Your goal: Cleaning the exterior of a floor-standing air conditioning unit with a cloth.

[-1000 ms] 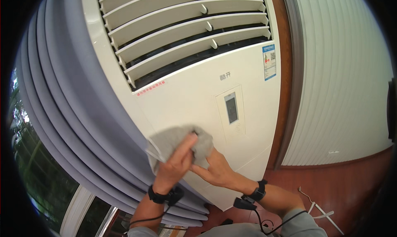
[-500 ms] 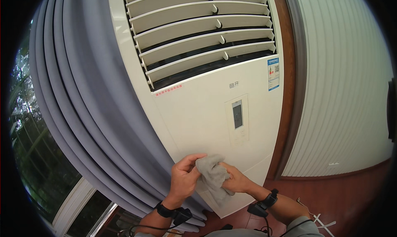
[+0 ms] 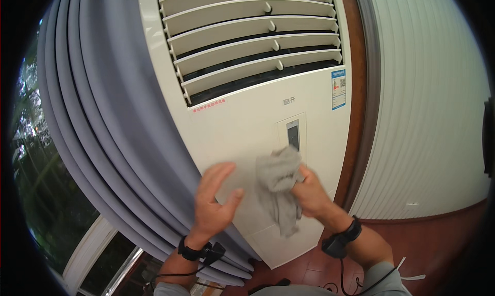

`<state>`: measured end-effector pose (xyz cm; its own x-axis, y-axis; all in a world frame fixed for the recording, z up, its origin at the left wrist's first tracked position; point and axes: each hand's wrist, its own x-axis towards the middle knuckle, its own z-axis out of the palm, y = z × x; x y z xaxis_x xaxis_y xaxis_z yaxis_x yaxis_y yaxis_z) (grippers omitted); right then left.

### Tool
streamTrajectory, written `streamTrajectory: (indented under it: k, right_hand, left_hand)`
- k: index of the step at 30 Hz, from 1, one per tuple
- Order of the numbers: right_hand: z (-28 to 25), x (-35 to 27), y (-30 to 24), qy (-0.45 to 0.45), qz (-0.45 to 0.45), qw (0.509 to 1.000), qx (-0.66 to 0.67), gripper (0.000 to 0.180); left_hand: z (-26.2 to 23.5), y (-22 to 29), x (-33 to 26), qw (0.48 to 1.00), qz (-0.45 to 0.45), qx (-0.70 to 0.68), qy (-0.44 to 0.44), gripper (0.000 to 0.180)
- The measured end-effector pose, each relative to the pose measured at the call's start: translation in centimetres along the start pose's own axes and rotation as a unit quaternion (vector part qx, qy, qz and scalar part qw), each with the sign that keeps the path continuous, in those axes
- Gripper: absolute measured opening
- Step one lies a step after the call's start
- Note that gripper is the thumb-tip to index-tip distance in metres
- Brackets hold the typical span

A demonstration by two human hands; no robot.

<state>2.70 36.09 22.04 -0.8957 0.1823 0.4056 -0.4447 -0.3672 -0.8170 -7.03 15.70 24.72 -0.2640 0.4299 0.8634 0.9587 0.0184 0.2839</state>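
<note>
A bunched grey cloth [image 3: 278,185] hangs from my right hand [image 3: 312,193], whose fingers are closed on its right side. The cloth is in front of the white floor-standing air conditioner [image 3: 227,136], overlapping the lower part of its small dark display [image 3: 293,133]. Whether the cloth touches the panel, I cannot tell. My left hand [image 3: 215,200] is off to the left of the cloth, holding nothing, thumb and fingers spread and slightly blurred. Both wrists carry black straps with small boxes and cables.
Slatted louvres [image 3: 258,43] fill the unit's upper part, and a blue-and-white label [image 3: 338,89] is stuck on its right. A grey-blue curtain [image 3: 118,115] hangs close on the left, beside a window [image 3: 51,182]. To the right are brown trim [image 3: 356,141] and a ribbed pale wall [image 3: 417,115].
My left hand has let go of the cloth and moved left, its fingers opening. My right hand has carried the cloth up and slightly right, toward the display.
</note>
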Motion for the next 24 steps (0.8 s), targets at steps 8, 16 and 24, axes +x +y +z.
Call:
streamTrajectory:
  k: [8, 16, 24]
  right_hand:
    - [4.4, 8.1, -6.2, 0.007, -0.48, 0.745, -0.462, 0.062]
    - [9.9, 14.9, -4.1, -0.019, -0.646, 0.526, -0.554, 0.041]
    - [3.7, 15.7, -5.8, -0.013, -0.671, 0.435, -0.601, 0.041]
  left_hand:
    - [-3.4, -2.3, 2.9, 0.962, 0.074, 0.215, 0.149, 0.044]
    - [-1.4, -5.1, 3.8, 0.959, 0.069, 0.203, 0.185, 0.063]
    - [1.0, -8.5, 1.7, 0.963, 0.123, 0.191, 0.142, 0.053]
